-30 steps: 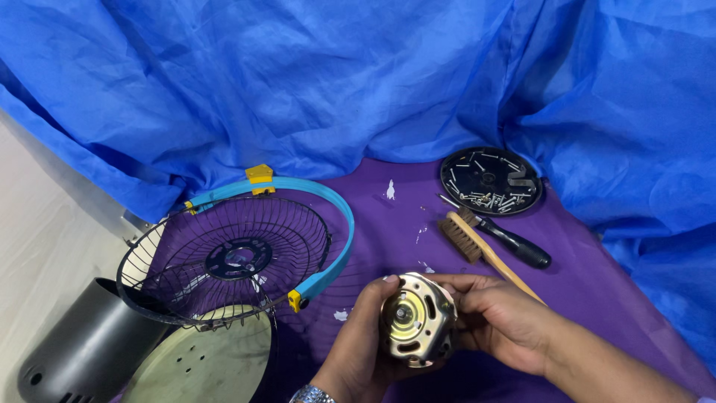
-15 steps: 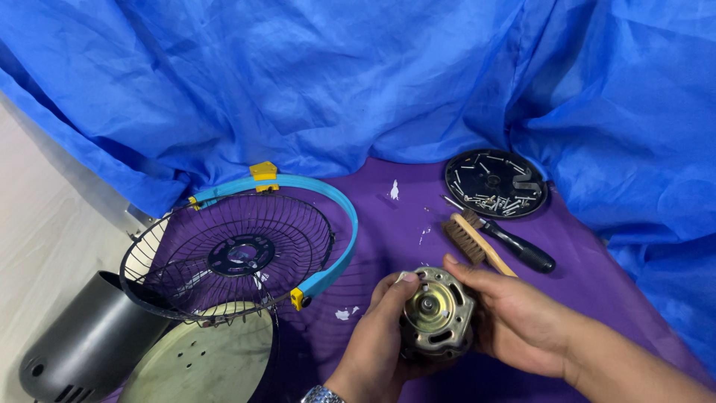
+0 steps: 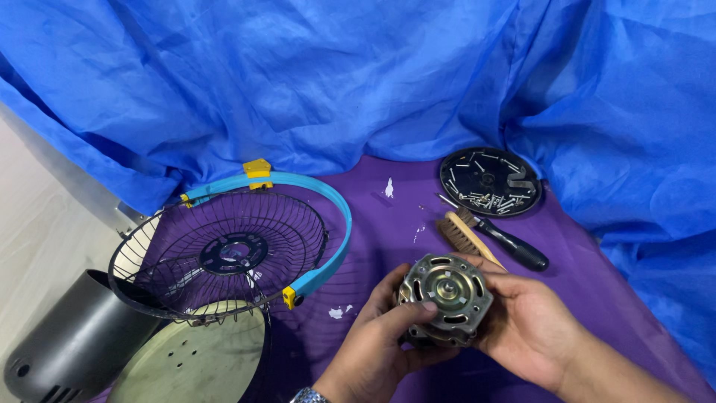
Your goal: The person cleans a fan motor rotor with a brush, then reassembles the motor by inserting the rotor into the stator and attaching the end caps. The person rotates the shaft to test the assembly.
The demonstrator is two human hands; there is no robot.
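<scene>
Both of my hands hold a round metal fan motor (image 3: 446,296) low in the middle of the view, over a purple cloth (image 3: 388,224). My left hand (image 3: 377,343) grips its left side, with the thumb across the front plate. My right hand (image 3: 526,328) cups the motor's right side from behind. The motor's flat face with a small central shaft points up toward me. Its lower body is hidden by my fingers.
A black wire fan guard (image 3: 216,257) with a blue ring (image 3: 335,231) lies at the left, over a pale green disc (image 3: 190,362) and a black housing (image 3: 71,343). A wooden brush (image 3: 466,239), a black-handled screwdriver (image 3: 511,246) and a black dish of screws (image 3: 488,181) sit at the back right. Blue sheeting (image 3: 358,82) hangs behind.
The motor has been turned in my hands, so its flat face now points up at me. My hands and the motor sit slightly further right and higher in the view.
</scene>
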